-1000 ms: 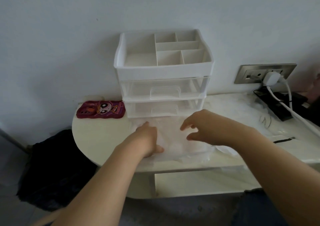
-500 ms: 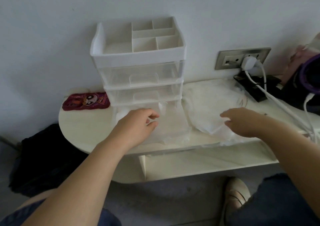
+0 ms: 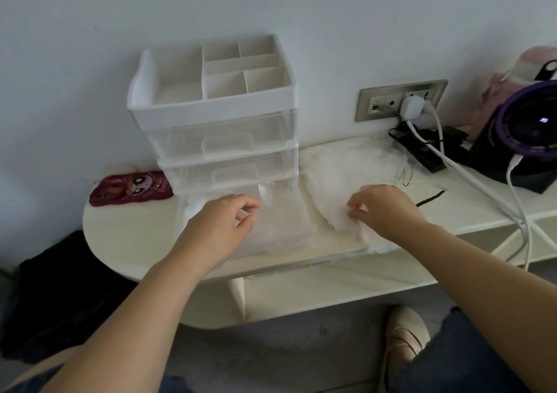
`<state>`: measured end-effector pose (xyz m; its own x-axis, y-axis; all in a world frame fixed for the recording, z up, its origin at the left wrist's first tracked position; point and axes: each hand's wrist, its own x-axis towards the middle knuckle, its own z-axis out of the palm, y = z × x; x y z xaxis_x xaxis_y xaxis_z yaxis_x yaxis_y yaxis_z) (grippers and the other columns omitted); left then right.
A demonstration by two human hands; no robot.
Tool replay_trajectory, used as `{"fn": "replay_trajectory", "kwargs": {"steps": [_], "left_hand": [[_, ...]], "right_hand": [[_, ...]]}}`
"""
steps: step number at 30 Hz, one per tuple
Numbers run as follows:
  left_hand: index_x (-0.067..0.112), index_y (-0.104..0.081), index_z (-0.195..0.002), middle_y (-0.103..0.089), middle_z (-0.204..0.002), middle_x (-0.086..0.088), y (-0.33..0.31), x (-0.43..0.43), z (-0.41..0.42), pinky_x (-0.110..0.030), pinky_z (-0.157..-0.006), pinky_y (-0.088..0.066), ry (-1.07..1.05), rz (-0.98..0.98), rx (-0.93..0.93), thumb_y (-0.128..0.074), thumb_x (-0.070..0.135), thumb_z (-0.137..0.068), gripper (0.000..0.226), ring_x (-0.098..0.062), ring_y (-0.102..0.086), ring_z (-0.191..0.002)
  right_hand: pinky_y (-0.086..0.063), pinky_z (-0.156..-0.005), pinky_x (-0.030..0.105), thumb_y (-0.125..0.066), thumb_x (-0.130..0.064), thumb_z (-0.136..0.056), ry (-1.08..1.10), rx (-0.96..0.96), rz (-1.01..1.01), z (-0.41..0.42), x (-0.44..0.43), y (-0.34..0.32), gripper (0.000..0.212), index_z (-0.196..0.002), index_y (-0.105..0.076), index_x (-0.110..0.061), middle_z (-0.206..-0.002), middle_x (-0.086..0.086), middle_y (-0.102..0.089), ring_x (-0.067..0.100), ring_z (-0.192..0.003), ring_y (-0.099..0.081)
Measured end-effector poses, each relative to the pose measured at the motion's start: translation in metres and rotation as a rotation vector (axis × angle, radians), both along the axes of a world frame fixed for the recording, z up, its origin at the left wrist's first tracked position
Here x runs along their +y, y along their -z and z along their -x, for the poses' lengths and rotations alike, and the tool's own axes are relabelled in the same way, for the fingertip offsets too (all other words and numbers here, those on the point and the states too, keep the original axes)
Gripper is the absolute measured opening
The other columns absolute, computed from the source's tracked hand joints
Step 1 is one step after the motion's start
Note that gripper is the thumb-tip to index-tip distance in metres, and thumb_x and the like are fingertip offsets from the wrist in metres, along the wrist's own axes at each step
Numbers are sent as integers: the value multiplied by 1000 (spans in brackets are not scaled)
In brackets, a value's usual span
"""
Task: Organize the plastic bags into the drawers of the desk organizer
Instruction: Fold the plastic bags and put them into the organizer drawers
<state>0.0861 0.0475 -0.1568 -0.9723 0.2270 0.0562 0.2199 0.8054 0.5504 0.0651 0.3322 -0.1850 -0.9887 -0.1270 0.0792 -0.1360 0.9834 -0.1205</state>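
I see a white table [image 3: 126,236] with a rounded left end. On it stand the desk organizer [image 3: 217,127] against the wall, a red cartoon phone case [image 3: 131,188] to its left, clear plastic bags [image 3: 340,175] spread in front and right, and a purple fan [image 3: 530,139] far right.

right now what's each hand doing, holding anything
Left hand: fingers curled over the pulled-out bottom drawer; any grip cannot be told.
Right hand: pinching a plastic bag.

organizer [image 3: 217,127]: white, upright against wall, divided top tray, two clear drawers shut | bottom drawer [image 3: 271,227]: clear, pulled out flat onto the desk in front | bags [image 3: 340,178]: white, crumpled pile just right of organizer, on desk
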Motion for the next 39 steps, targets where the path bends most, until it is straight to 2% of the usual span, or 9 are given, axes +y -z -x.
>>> {"fn": "replay_trajectory", "kwargs": {"steps": [8,11,14,17,21,30,33,37,39], "left_hand": [[37,-60,-110,-57,-106,27,0,1,1,-23,-83,-43,0,2,11,-52,28,-93,21,11,-54,-96],[37,-60,-111,-58,-109,26,-3,1,0,-25,-85,-44,4,3,16,-52,28,-93,21,10,-55,-97],[37,-61,-112,-59,-110,25,-6,7,-2,-20,-84,-44,41,-23,25,-53,30,-93,21,10,-55,-97],[38,-63,-107,-65,-105,23,-12,17,-9,-18,-90,-46,94,-246,-40,-55,45,-89,21,10,-58,-96],[26,-63,-118,-67,-116,6,-25,28,-22,-38,-98,-48,281,-783,-463,-57,73,-72,66,-11,-62,-110],[19,-65,-119,-65,-119,-13,-36,2,-15,-44,-95,-48,152,-1161,-583,-54,33,-90,34,-28,-63,-110],[14,-64,-122,-62,-124,-16,-40,-18,-9,-51,-96,-47,166,-1317,-713,-52,29,-90,37,-34,-58,-116],[9,-61,-125,-55,-132,-20,-45,-46,-4,-51,-92,-47,306,-1272,-785,-57,29,-84,45,-38,-54,-119],[6,-60,-125,-54,-133,-20,-47,-54,-4,-46,-92,-48,408,-1258,-825,-57,26,-85,45,-36,-53,-121]], "right_hand": [[-46,-73,29,-50,-29,-94,60,78,96,-11,0,-12,22,-102,-70,-23,-101,-7,-66,17,-93,-60],[-46,-60,25,-57,-27,-87,77,84,193,-23,-4,-27,14,-77,-67,-26,-79,-17,-64,11,-72,-60],[-32,-40,10,-61,-24,-84,106,58,492,-35,-10,-44,21,-63,-60,-25,-58,-17,-57,0,-48,-53],[-33,-42,6,-60,-22,-86,100,96,767,-43,-28,-60,23,-63,-58,-24,-57,-13,-58,-6,-43,-48],[-34,-44,10,-58,-26,-90,17,98,960,-51,-69,-65,26,-66,-53,-18,-63,-5,-61,-1,-42,-46],[-53,-66,20,-55,-18,-93,-241,-46,1029,-40,-123,-71,19,-88,-72,-23,-89,-16,-69,9,-71,-66],[-48,-66,9,-65,-18,-85,-222,145,863,-31,-123,-77,22,-89,-61,-39,-97,-20,-61,0,-76,-61],[-39,-93,12,-73,-42,-75,-311,31,685,-16,-115,-87,67,-133,-41,-37,-128,-21,-43,-1,-112,-43],[-36,-102,20,-74,-45,-72,-354,-159,630,-11,-110,-91,67,-131,-45,-37,-128,-22,-50,-3,-116,-45]]}}
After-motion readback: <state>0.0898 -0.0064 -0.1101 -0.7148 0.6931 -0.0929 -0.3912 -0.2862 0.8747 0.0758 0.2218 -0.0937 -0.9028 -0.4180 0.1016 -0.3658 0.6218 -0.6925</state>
